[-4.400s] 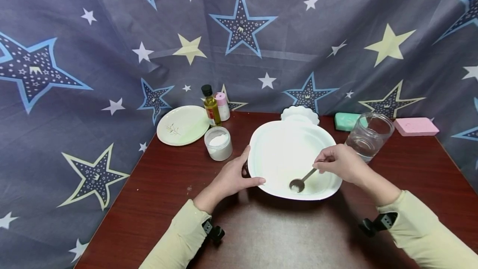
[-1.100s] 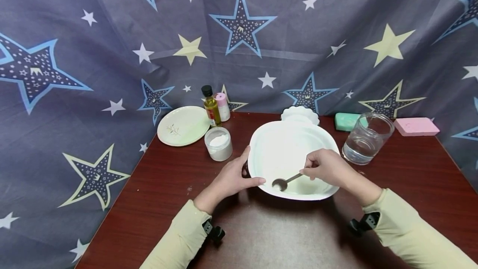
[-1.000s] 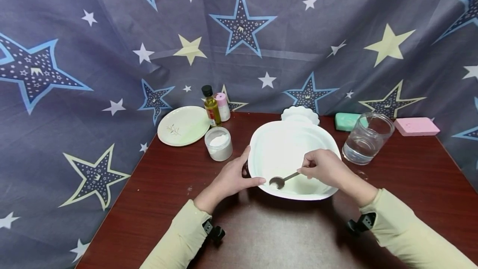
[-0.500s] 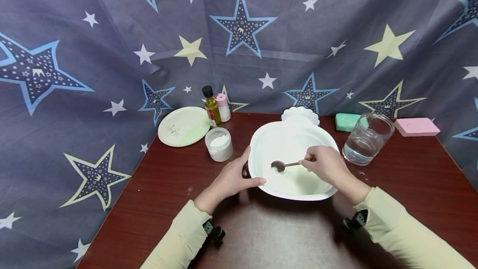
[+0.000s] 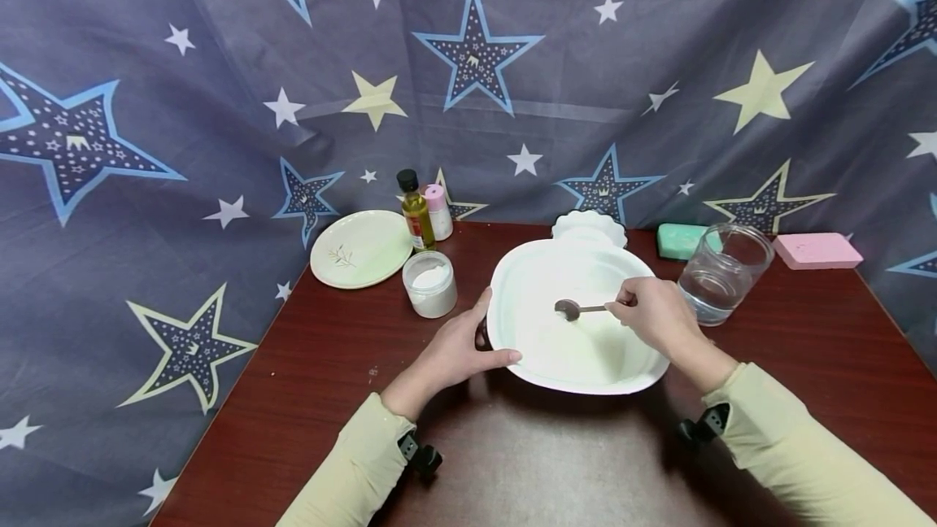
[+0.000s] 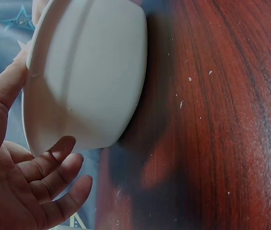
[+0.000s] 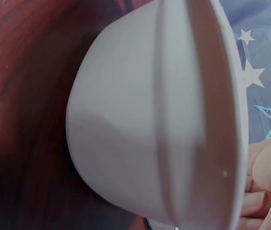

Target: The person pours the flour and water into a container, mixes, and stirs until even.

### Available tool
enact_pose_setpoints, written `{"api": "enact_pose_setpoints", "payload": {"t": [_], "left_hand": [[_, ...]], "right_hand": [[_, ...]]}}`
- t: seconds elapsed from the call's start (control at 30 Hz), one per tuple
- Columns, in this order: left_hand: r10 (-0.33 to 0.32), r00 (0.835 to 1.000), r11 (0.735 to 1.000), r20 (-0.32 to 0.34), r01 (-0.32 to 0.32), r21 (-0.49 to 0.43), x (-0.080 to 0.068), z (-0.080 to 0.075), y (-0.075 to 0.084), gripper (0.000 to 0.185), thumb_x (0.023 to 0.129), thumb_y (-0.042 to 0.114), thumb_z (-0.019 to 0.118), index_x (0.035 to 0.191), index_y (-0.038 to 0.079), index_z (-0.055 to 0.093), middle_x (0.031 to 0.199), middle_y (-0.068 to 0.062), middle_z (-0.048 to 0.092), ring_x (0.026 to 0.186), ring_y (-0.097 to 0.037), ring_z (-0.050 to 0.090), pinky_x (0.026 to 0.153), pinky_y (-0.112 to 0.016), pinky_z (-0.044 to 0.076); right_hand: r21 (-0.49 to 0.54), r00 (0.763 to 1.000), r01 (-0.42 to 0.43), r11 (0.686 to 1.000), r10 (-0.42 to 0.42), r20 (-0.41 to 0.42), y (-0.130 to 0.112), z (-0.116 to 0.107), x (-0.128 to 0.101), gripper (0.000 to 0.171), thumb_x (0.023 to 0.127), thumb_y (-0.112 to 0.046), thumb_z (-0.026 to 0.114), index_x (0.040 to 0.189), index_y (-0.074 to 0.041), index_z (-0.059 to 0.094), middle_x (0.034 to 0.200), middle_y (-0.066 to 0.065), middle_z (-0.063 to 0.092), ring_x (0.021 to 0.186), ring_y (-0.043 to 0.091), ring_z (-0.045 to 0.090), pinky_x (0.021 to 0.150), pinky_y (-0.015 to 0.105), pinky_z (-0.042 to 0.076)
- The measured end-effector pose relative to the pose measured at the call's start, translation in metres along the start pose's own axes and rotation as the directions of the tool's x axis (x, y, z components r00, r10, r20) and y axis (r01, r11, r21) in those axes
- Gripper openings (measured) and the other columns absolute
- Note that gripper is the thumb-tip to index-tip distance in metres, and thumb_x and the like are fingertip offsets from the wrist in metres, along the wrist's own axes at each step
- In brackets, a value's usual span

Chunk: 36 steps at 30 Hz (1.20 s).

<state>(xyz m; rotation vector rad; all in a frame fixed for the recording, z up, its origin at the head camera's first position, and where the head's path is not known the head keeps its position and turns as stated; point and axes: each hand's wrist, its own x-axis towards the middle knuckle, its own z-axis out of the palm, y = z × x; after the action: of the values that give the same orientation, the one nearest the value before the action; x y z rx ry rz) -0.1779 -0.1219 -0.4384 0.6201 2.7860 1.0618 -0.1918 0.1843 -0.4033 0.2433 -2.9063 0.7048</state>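
A large white oval basin (image 5: pixel 542 364) stands on the table in front of me. My left hand (image 5: pixel 457 348) grips its left rim, thumb over the edge; in the left wrist view the fingers (image 6: pixel 61 175) lie against the outer wall below the rim. My right hand (image 5: pixel 659 315) pinches the handle of a small dark spoon (image 5: pixel 568 310), holding it inside the basin with the bowl near the middle. Some white stuff shows in the spoon's bowl. In the right wrist view the basin's wall (image 7: pixel 126 110) hides the spoon and most of the right hand.
Left of the basin stand an open jar of white powder (image 5: pixel 429 291), an oil bottle (image 5: pixel 416 214), a pink-capped bottle (image 5: pixel 438 214) and a plate (image 5: pixel 362 246). A white scalloped thing (image 5: pixel 589 226), a green block (image 5: pixel 677 241), a glass of water (image 5: pixel 721 275) and a pink block (image 5: pixel 817 251) lie behind and right.
The spoon has gone from the basin's front right to its front left, then back and rightward to the middle, the right hand moving with it. The left hand has stayed on the rim.
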Motion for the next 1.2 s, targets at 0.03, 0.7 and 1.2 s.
{"api": "enact_pose_setpoints", "payload": {"t": [0.03,0.7,1.2], "left_hand": [[-0.001,1.0,1.0,0.001,0.001,0.0,0.0,0.0,0.0,0.108,0.077,0.052,0.078,0.156,0.008,0.019,0.088,-0.003,0.054,0.082,-0.018,0.052,0.073,-0.03,0.042],[-0.003,1.0,1.0,-0.001,0.003,-0.004,0.0,0.001,-0.001,0.108,0.077,0.053,0.077,0.156,0.007,0.019,0.089,-0.003,0.054,0.082,-0.017,0.051,0.073,-0.03,0.042],[-0.003,1.0,1.0,0.005,0.003,-0.015,-0.001,0.0,-0.001,0.109,0.077,0.053,0.077,0.156,0.008,0.018,0.088,-0.007,0.056,0.081,-0.022,0.054,0.071,-0.03,0.042]], "right_hand": [[-0.003,1.0,-0.002,1.0,0.002,-0.003,0.001,-0.001,0.0,0.02,0.082,-0.018,0.075,0.065,-0.015,0.065,0.058,-0.005,0.056,0.057,0.021,0.049,0.052,0.034,0.034],[-0.005,0.999,0.0,1.0,0.0,0.055,0.02,-0.033,-0.013,0.017,0.082,-0.017,0.075,0.067,-0.015,0.067,0.06,-0.006,0.056,0.061,0.018,0.046,0.058,0.033,0.034],[0.038,0.983,-0.005,0.999,-0.002,0.186,0.018,-0.048,-0.021,0.015,0.081,-0.016,0.077,0.069,-0.015,0.069,0.056,-0.006,0.049,0.057,0.015,0.043,0.051,0.029,0.034]]}}
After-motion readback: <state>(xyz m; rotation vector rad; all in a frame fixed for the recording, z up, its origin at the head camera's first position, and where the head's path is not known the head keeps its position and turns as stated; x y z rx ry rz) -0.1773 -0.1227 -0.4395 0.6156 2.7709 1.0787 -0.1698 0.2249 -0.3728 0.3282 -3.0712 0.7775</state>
